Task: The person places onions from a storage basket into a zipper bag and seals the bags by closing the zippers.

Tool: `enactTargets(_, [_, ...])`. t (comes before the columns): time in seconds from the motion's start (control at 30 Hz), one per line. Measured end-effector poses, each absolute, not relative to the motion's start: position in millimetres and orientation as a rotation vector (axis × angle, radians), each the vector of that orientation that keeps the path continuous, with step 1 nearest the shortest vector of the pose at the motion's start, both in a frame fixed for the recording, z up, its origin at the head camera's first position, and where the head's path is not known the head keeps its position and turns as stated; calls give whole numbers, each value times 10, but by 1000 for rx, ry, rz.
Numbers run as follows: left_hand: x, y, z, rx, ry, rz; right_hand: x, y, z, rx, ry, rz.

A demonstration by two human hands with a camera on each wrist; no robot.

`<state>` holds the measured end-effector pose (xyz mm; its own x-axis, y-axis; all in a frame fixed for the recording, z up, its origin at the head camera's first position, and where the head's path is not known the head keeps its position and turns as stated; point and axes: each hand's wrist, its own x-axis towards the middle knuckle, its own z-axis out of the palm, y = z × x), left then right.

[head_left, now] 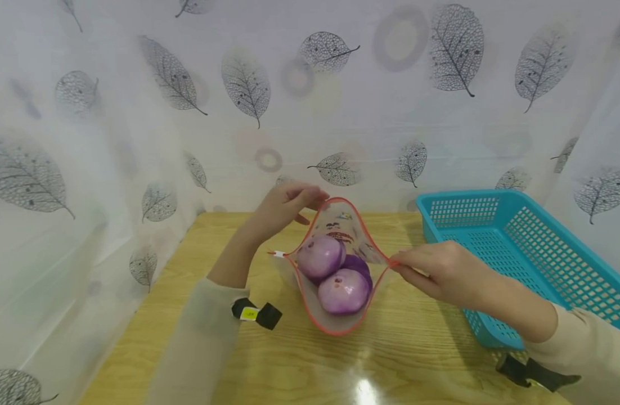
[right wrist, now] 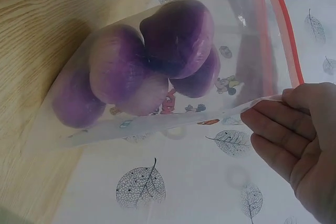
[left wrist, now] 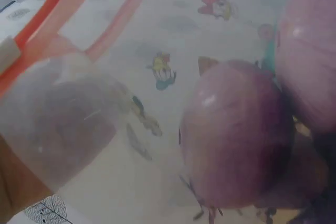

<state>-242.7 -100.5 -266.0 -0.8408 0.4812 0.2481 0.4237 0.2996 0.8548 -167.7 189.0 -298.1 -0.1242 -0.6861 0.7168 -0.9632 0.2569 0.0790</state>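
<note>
A clear zip bag with a red zip rim and printed cartoon figures stands with its mouth spread wide. Several purple onions lie in it, showing through the film in the right wrist view. My right hand pinches the right corner of the rim between thumb and fingers. At the far left of the rim is my left hand, fingers extended and fingertips at the red edge, thumb apart from them. The white zip slider sits at the bag's left corner, below that hand.
A turquoise plastic basket with perforated walls stands on the right, partly behind my right forearm. The wooden table lies under everything. A pale curtain printed with leaves hangs behind and along the sides.
</note>
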Motion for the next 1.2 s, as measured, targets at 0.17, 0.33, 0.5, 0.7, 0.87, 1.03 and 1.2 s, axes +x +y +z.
enactTargets(0.17, [-2488, -1218, -2853, 904, 2353, 1798, -1694, 1896, -2970, 1508, -1884, 584])
enactTargets(0.33, [-2517, -1439, -3043, 1135, 2002, 2069, -1709, 1912, -2968, 1504, -1903, 638])
enactTargets(0.5, [-2506, -1600, -3182, 1310, 1754, 2003, -1726, 1912, -2971, 1512, -1906, 701])
enactTargets(0.7, [-2428, -1670, -3334, 1435, 1673, 1902, -1735, 1914, -2963, 1488, -1911, 703])
enactTargets(0.87, [-2319, -1600, -3368, 1364, 1692, 1969, -1750, 1921, -2957, 1463, -1908, 695])
enactTargets(1.03, [-2240, -1572, -3371, 1203, 1824, 2032, -1775, 1930, -2953, 1446, -1914, 705])
enactTargets(1.2, [-2191, -1580, -3390, 963, 1997, 2109, -1812, 1957, -2953, 1429, -1901, 757])
